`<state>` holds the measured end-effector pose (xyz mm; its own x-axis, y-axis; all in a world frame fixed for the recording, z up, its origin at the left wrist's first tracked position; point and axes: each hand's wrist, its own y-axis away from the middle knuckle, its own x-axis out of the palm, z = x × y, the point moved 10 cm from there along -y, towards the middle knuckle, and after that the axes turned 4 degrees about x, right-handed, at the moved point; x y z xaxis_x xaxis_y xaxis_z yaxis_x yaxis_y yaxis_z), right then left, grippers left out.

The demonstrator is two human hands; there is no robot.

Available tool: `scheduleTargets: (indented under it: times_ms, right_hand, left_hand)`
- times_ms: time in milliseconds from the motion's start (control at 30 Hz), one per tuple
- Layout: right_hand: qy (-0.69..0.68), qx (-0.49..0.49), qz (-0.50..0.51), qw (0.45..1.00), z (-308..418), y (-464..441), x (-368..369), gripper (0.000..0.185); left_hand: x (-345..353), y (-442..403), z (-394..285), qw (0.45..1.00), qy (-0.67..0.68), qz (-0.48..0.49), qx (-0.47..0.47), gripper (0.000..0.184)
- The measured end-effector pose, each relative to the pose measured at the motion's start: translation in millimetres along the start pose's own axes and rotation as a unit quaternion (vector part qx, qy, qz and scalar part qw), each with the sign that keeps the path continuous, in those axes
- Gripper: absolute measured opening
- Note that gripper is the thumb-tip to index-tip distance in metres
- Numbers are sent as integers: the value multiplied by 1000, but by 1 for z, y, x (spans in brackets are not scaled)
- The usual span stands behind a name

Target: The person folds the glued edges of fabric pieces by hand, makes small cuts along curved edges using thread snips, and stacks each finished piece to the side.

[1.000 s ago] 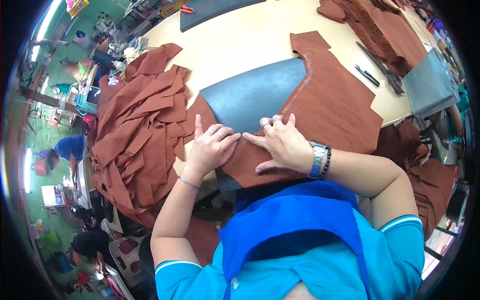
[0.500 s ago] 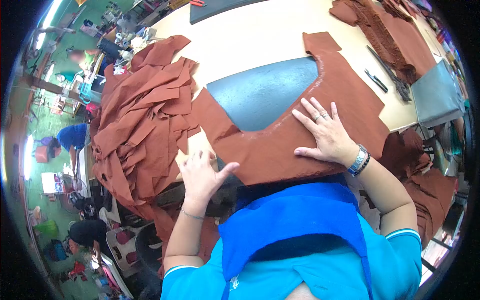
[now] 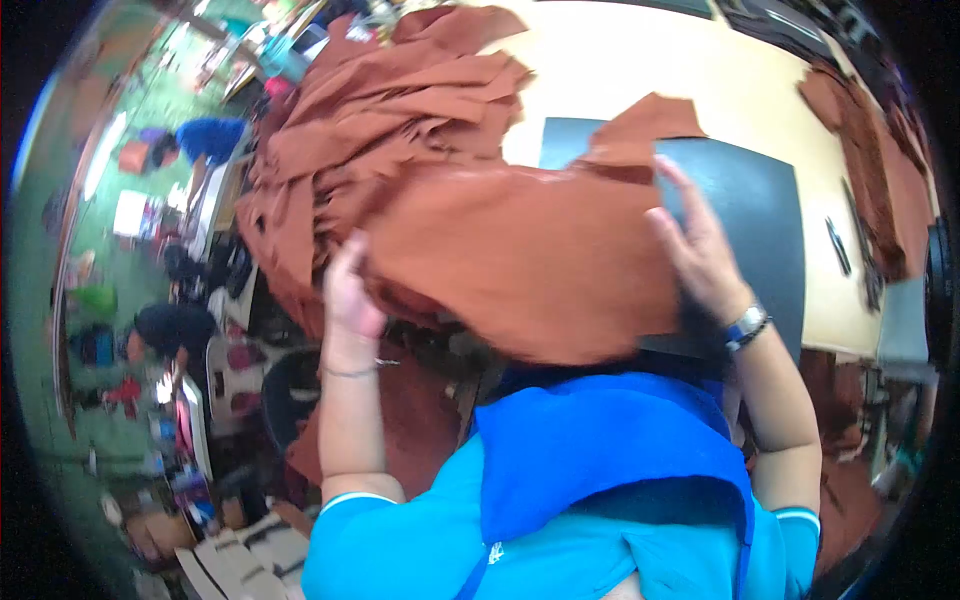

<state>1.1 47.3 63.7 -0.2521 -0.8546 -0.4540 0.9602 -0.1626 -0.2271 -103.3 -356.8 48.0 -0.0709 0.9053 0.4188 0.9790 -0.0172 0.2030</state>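
A reddish-brown leather piece [image 3: 530, 250] with a curved cut-out stretches between my hands, lifted partly off the black mat [image 3: 755, 215] and blurred by motion. My left hand [image 3: 352, 295] grips its left edge, with some fingers hidden by the leather. At the right edge is my right hand [image 3: 702, 245], its fingers stretched out and thumb apart, the tips close to or touching the leather. A heap of similar leather pieces [image 3: 400, 110] lies just beyond my left hand, partly covered by the held piece.
The pale table [image 3: 620, 60] carries a black-handled tool [image 3: 837, 245] and more brown leather [image 3: 870, 170] at the right. Brown leather also hangs below the table's left side. People [image 3: 175, 335] work at benches on the far left.
The leather piece has been lifted and shifted left toward the heap, uncovering more of the black mat. My left hand now grips its edge. The head view has turned.
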Motion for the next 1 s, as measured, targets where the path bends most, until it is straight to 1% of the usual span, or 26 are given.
scheduleTargets:
  times_ms: [33,67,100,133,200,267,333,367,400,433,467,533,567,600,633,667,700,733,767,800,833,867,900,933,967,1000]
  right_hand:
    - [79,-5,5,997,-13,-6,-9,54]
    - [181,-9,-16,983,-25,-7,-17,52]
    - [215,3,-14,976,-42,-10,-23,52]
    - [263,38,-11,964,-63,-9,-27,51]
    - [311,38,9,950,-96,-5,-30,50]
    - [306,48,21,950,-93,-5,-28,49]
    - [331,39,26,943,-98,-5,-27,48]
    - [344,35,28,938,-101,-6,-27,48]
    - [347,38,33,936,-105,-7,-28,48]
    - [351,41,39,935,-108,-8,-28,48]
    - [353,43,46,933,-112,-9,-27,48]
    - [355,38,42,933,-116,-10,-27,48]
    - [355,36,41,933,-118,-11,-28,48]
    - [357,34,40,933,-120,-12,-28,49]
    - [372,34,37,927,-121,-11,-28,49]
    - [368,32,42,928,-122,-12,-27,49]
    - [364,32,47,930,-123,-12,-27,49]
    - [360,33,50,931,-122,-13,-28,49]
    - [359,30,50,931,-121,-13,-28,49]
    - [358,27,50,932,-121,-13,-28,49]
    - [357,25,49,932,-120,-13,-27,49]
    - [358,22,46,932,-120,-13,-27,49]
    - [358,20,43,932,-119,-12,-27,48]
    - [360,20,39,932,-119,-11,-28,47]
    - [367,22,35,929,-117,-10,-27,47]
    - [364,23,38,930,-113,-9,-25,46]
  left_hand:
    - [-25,2,-40,998,-10,-41,39,36]
    - [-58,6,-83,993,-23,-84,78,38]
    - [-111,4,-131,981,-68,-110,146,39]
    - [-167,11,-181,962,-115,-134,210,40]
    - [-245,53,-258,947,-105,-174,249,41]
    - [-343,104,-320,929,-129,-245,246,41]
    - [-409,175,-374,847,-125,-361,370,43]
    - [-427,210,-386,795,-122,-414,426,44]
    - [-427,248,-396,708,-208,-500,453,47]
    - [-414,283,-407,604,-290,-576,468,50]
    - [-394,318,-417,487,-367,-638,470,52]
    - [-324,329,-416,322,-583,-657,355,57]
    - [-311,325,-409,306,-597,-696,255,55]
    - [-284,307,-399,275,-658,-685,153,50]
    - [-275,283,-392,248,-728,-629,118,45]
    - [-267,259,-376,227,-768,-596,49,41]
    - [-272,235,-355,256,-792,-554,35,37]
    - [-273,205,-324,225,-834,-503,18,36]
    - [-294,177,-286,295,-845,-445,15,36]
    - [-285,155,-240,292,-852,-435,-8,35]
    - [-310,130,-188,363,-850,-381,-20,37]
    - [-341,106,-128,448,-824,-336,-88,50]
    - [-378,89,-56,546,-780,-269,-146,81]
    - [-412,76,18,634,-714,-210,-211,117]
    - [-426,75,73,677,-654,-189,-279,120]
    - [-428,83,107,693,-604,-206,-334,124]
